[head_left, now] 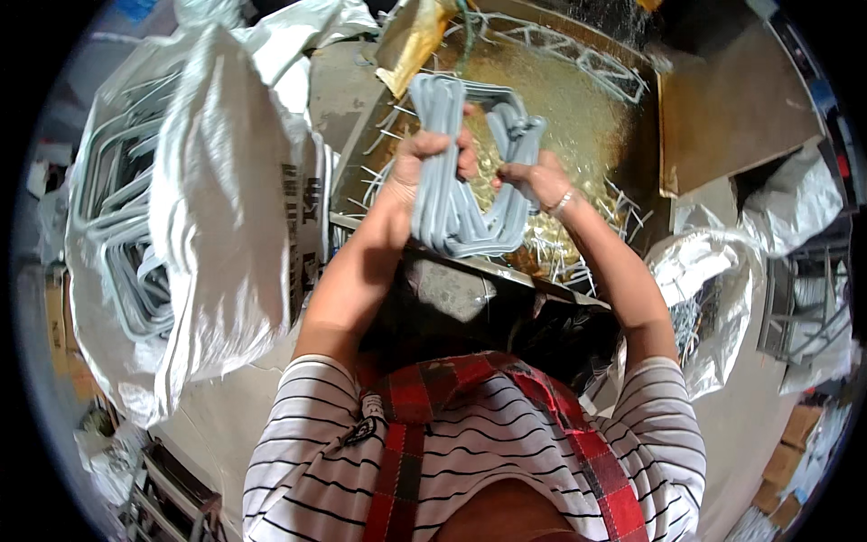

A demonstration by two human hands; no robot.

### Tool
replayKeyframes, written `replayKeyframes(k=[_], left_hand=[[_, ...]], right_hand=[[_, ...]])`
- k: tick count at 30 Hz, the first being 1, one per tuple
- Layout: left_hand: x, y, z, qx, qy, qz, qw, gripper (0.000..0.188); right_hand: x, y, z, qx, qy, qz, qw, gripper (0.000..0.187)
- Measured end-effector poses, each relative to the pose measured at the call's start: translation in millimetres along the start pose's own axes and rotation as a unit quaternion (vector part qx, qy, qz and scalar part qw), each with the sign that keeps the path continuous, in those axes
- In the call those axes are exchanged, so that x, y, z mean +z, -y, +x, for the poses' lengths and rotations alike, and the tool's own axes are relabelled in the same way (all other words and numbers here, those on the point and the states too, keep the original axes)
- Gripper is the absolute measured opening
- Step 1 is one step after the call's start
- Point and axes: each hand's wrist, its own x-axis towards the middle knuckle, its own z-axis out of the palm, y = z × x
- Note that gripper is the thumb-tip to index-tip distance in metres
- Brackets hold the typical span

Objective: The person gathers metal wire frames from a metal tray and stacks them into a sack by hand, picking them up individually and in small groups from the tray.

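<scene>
A stack of grey, rounded-rectangular frames, open in the middle, is held up between my two hands. My left hand wraps round the stack's left side, with fingers curling over into the opening. On the other side my right hand grips the right side, its thumb and fingertips pressed against the bars. Below the stack is a brown, worn work tray scattered with pale strips and small bits. Part of the tray is hidden by the stack and my forearms.
At my left stands a large white woven sack with more grey frames inside. Another white sack with small grey pieces is at my right. A brown panel borders the tray's right; a yellow wrapper hangs at its far left corner.
</scene>
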Motion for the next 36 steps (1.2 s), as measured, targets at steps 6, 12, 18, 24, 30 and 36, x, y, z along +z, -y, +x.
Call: replayKeyframes(k=[6, 12, 18, 24, 30, 36], left_hand=[[53.3, -5.7, 7.9, 0.047, -0.065, 0.178, 0.981, 0.063], [188.5, -28.9, -172.4, 0.356, 0.052, 0.761, 0.540, 0.043], [255.5, -105.2, -286.6, 0.267, -0.165, 0.939, 0.143, 0.053], [241.1, -160.4, -363.0, 0.037, -0.209, 0.974, 0.084, 0.027], [247.1, -181.1, -359.8, 0.140, -0.095, 0.984, 0.050, 0.016], [246.3, -199.4, -367.7, 0.145, -0.086, 0.984, 0.055, 0.017]], right_hand=[[-61.0, 55.8, -31.2, 0.025, -0.136, 0.168, 0.976, 0.019], [-103.5, 203.4, -32.2, -0.173, -0.161, 0.189, 0.953, 0.022], [-52.8, 392.1, -5.1, -0.357, -0.118, 0.083, 0.923, 0.022], [120.9, 459.4, -49.5, -0.251, 0.037, -0.191, 0.948, 0.018], [179.9, 414.1, -1.4, -0.274, 0.173, -0.419, 0.848, 0.027], [163.6, 404.8, 3.2, -0.309, 0.220, -0.416, 0.826, 0.021]])
